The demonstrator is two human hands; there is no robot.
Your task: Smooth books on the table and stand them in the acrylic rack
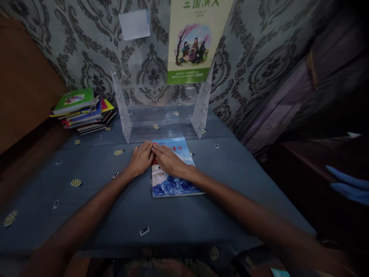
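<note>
A blue-and-white paperback book [175, 184] with red lettering and painted waves on its cover lies closed on the table. My right hand [168, 158] rests flat across the upper left of the cover, fingers stretched out. Along the book's left edge lies my left hand [142, 157], its fingers extended and close to the right hand's fingertips. Whether the left fingers press on the cover or only touch its edge, I cannot tell. Just behind the book stands a clear acrylic rack [161, 115] with stepped shelves.
A green-and-cream book [198, 57] stands on the rack's upper right. At the back left is a stack of several books [83, 111]. The table [103, 215] has a dark blue patterned cloth. A white card [135, 25] is on the wall; a curtain [276, 104] hangs right.
</note>
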